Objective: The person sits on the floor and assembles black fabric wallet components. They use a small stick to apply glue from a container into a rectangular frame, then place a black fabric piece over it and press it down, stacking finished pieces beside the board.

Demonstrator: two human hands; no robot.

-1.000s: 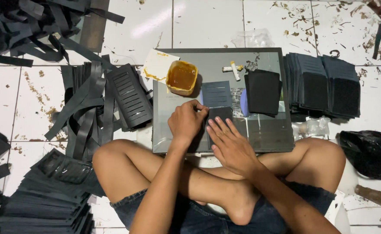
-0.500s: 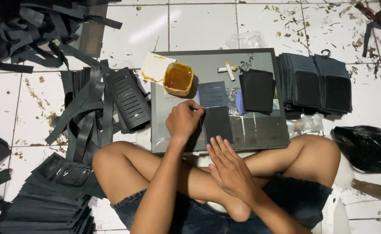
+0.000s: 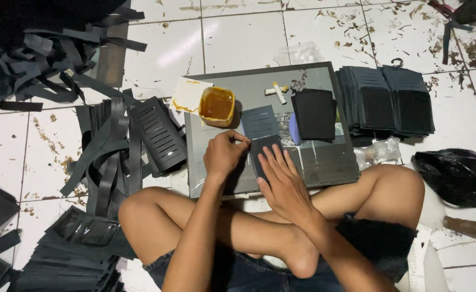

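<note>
Seen from above: crossed bare legs on a white tiled floor, with a grey work board (image 3: 330, 162) lying flat just beyond the knees.

Left hand (image 3: 224, 154) curled at the near middle of the board, fingers bunched tight as if pinching something small; what sits between them too hidden to tell. Right hand (image 3: 284, 181) just to its right, pressed flat with fingers spread wide and straight on a dark rectangular piece (image 3: 265, 151), holding it down against the board. Touching the far edge of that piece, a second dark ribbed panel (image 3: 258, 121), lying flat.

Farther left on the board, a small square tub of amber glue (image 3: 217, 105), open, resting partly on a pale card (image 3: 186, 94). To the right of the panel, a black folded piece (image 3: 315, 113), and beyond it a short white stick (image 3: 277, 92) near the board's far edge.

Off the board to the right, neat stacks of dark flat pieces (image 3: 389, 105), and nearer, a crumpled black plastic bag (image 3: 457, 176). To the left, a tangle of dark strips (image 3: 105, 157) beside a slotted dark panel (image 3: 159, 135); more dark sheets piled (image 3: 70, 254) at the near left corner. Scattered brown scraps on the tiles.
</note>
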